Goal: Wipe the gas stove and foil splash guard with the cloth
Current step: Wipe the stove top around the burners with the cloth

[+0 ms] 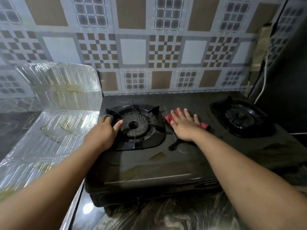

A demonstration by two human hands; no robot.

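A black two-burner gas stove (182, 161) sits on the counter. My right hand (184, 125) lies flat with straight fingers on a red cloth (168, 118), pressing it onto the stove top between the two burners. My left hand (103, 130) grips the pan support (152, 110) of the left burner (134, 125) at its left prong, thumb near the burner ring. A stained, ribbed foil splash guard (63, 100) stands folded along the stove's left side.
The right burner (239, 117) sits at the back right. A white cable (264, 80) hangs down the dark wall on the right. Patterned tiles (132, 50) cover the back wall. The marbled counter (166, 216) runs in front of the stove.
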